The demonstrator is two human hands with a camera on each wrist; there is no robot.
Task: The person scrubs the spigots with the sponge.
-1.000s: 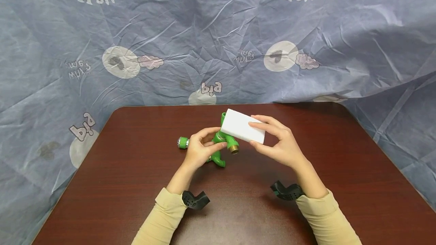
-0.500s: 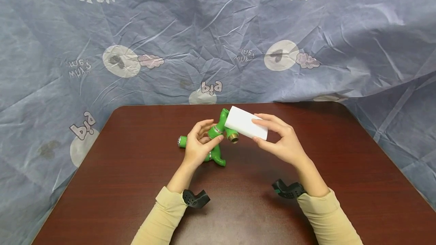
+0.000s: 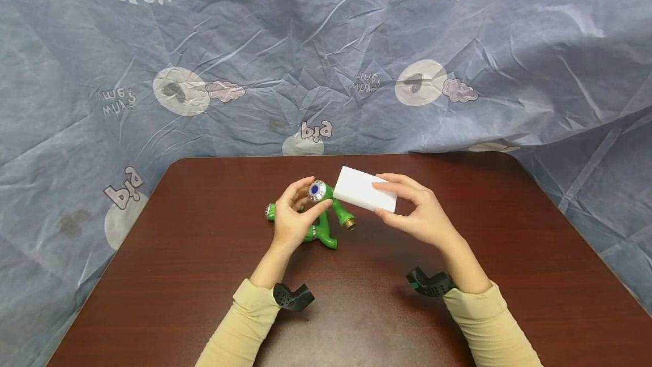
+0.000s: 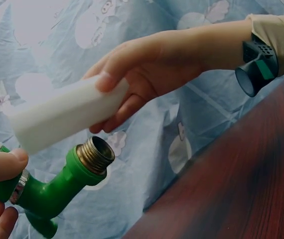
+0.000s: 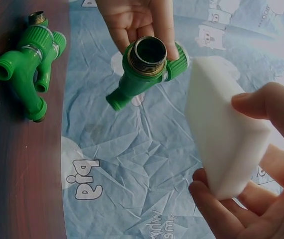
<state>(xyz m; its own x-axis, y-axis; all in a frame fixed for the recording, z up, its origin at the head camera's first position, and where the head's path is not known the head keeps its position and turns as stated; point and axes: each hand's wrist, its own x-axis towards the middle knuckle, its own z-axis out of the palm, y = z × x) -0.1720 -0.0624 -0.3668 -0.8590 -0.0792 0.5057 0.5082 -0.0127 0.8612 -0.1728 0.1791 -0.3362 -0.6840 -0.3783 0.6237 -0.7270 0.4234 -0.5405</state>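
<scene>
My left hand grips a green tap by its ribbed knob, whose blue-centred cap faces the head camera. In the left wrist view the brass threaded end of that tap points up and to the right. My right hand pinches a white block, which looks like a melamine sponge, between thumb and fingers. The sponge is just right of the knob; whether the two touch is unclear. In the right wrist view the sponge shows its broad face and one edge.
More green taps lie together on the dark red wooden table, partly behind my left hand. A blue-grey printed cloth hangs behind the table. Each wrist wears a black camera mount.
My left hand has turned the tap, bringing the blue-centred knob cap into view and the brass end downward. The sponge rose slightly rightward, then came back down and left.
</scene>
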